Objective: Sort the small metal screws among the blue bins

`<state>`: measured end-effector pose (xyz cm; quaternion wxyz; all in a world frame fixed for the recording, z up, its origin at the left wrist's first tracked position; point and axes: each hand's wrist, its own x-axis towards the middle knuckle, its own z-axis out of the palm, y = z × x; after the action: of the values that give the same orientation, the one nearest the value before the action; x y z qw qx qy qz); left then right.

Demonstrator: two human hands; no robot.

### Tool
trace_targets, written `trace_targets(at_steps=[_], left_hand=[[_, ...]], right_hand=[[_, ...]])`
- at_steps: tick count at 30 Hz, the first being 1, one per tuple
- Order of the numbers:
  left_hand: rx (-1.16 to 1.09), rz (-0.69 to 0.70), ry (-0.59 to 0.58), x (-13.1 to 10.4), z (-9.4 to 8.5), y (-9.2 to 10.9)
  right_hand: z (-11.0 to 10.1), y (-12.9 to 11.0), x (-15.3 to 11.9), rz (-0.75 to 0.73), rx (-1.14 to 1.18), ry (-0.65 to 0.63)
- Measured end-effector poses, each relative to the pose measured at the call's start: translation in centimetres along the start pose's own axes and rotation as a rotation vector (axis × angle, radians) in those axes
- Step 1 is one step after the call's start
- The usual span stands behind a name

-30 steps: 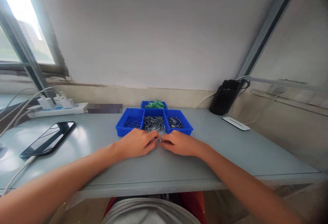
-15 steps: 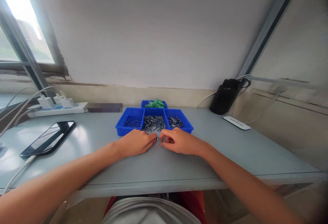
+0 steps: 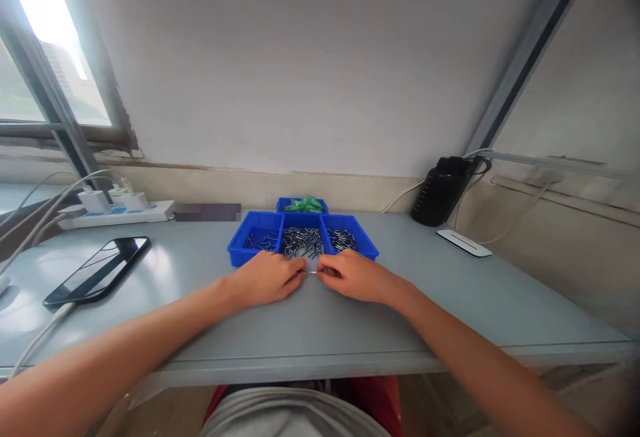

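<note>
My left hand (image 3: 270,278) and right hand (image 3: 357,277) each pinch an end of the thin metal piece (image 3: 312,273); it bridges my nearly closed grips, just above the counter (image 3: 300,330), before the middle bin (image 3: 301,219).

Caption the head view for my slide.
Left hand and right hand pinch a thin metal piece before blue bins.

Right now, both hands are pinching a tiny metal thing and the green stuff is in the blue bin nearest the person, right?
No, the head view shows the green stuff in the back blue bin, farthest from the person. The left hand and right hand do pinch a tiny metal thing.
</note>
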<state>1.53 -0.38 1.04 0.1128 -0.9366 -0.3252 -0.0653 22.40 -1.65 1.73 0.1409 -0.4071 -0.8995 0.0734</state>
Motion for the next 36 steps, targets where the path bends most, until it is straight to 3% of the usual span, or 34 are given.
trace_targets(at_steps=[12, 19, 25, 36], left_hand=[[-0.131, 0.164, 0.086, -0.2, -0.5, 0.4], [-0.061, 0.089, 0.052, -0.1, -0.7, 0.2], [-0.01, 0.026, -0.029, -0.1, 0.2, -0.1], [0.012, -0.027, -0.002, 0.0, 0.1, 0.0]], right_hand=[[0.5, 0.3, 0.2, 0.015, 0.017, -0.09], [0.3, 0.3, 0.1, 0.049, -0.004, -0.022], [0.1, 0.1, 0.0, 0.058, -0.011, 0.01], [-0.1, 0.0, -0.1, 0.014, -0.065, 0.02]])
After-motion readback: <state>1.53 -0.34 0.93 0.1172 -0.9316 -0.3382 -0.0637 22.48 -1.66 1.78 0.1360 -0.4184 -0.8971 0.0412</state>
